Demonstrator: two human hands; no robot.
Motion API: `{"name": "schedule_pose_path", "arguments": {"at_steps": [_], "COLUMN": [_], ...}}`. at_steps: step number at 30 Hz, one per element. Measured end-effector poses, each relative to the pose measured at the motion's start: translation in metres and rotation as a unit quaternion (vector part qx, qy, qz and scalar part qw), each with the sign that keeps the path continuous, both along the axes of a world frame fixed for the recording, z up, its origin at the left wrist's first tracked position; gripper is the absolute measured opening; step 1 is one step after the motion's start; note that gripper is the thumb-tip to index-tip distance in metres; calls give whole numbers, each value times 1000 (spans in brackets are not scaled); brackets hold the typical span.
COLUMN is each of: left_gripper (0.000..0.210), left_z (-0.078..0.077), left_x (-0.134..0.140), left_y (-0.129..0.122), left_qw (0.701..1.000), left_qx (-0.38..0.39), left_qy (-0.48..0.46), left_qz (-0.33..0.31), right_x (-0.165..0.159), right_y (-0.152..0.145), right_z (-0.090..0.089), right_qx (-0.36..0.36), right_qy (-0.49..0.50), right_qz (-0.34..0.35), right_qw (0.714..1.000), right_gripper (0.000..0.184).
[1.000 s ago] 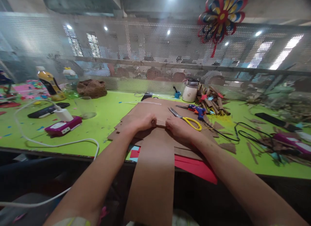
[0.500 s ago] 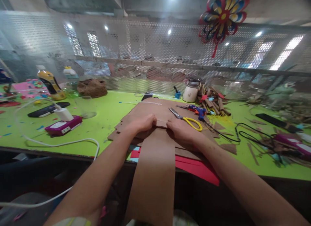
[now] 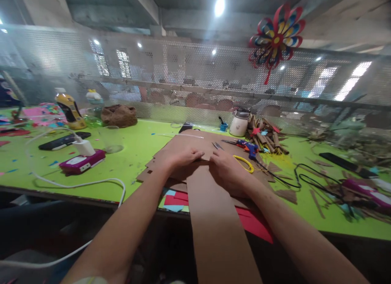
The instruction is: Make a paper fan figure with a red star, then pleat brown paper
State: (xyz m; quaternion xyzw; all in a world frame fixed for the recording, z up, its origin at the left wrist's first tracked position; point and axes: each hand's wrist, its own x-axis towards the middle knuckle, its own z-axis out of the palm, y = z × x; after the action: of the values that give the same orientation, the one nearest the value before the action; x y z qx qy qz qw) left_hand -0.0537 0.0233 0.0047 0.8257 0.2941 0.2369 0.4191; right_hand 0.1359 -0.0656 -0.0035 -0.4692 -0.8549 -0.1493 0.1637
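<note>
A long strip of brown cardboard runs from between my hands down over the table's front edge toward me. My left hand pinches its far end on the left, fingers curled. On the right corner of that end, my right hand is closed, thumb and fingers together. Beneath both hands lies a stack of brown cardboard sheets. Scissors with yellow handles rest on the stack just beyond my right hand, which partly hides them. A blue glue gun lies behind the scissors.
Red paper sticks out under the stack at the front edge. On the left are a purple power strip, a clear cup and a yellow bottle. A black cord, a white jar and cardboard scraps lie to the right.
The strip's near end has swung to the right, and its far end has shifted slightly right with my hands. My right hand now covers more of the scissors. The view has tilted up.
</note>
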Motion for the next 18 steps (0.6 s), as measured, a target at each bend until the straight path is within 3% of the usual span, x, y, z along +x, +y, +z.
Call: {"name": "schedule_pose_path", "arguments": {"at_steps": [7, 12, 15, 18], "left_gripper": [23, 27, 28, 29], "left_z": [9, 5, 5, 9], "left_x": [-4, 3, 6, 5], "left_y": [-5, -14, -21, -24], "left_qw": [997, 989, 982, 983], "left_qx": [-2, -106, -158, -155], "left_qy": [17, -35, -54, -32], "left_qz": [-81, -94, -90, -97], "right_x": [-3, -2, 0, 5], "right_y": [8, 10, 12, 16], "right_z": [3, 2, 1, 0], "right_qx": [74, 127, 116, 47], "right_qy": [32, 87, 150, 268], "right_qz": [15, 20, 33, 63], "right_qw": [997, 988, 981, 960], "right_gripper": [18, 16, 13, 20]}}
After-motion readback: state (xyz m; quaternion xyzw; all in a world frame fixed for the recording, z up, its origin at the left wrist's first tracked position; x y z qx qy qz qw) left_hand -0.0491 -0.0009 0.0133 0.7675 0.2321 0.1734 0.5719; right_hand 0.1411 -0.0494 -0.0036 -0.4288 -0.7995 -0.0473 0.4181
